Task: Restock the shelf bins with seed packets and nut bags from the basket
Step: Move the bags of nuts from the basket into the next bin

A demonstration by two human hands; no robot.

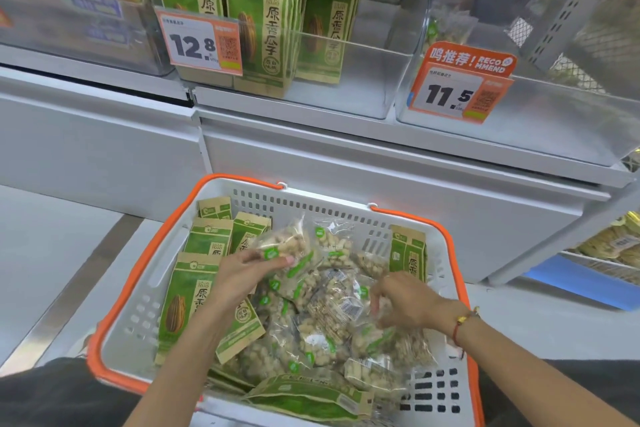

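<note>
Both hands are down in the basket (149, 274) among the nut bags — the left hand (242, 274) pinches the top edge of a clear nut bag (287, 246) at the far side of the heap, and the right hand (405, 302) has its fingers curled into the plastic of another nut bag (384, 340) to the right. The nearly bare bin (554, 128) lies up, far and to the right, so the right hand looks nearer — green seed packets (194, 291) lie at the basket's left.
</note>
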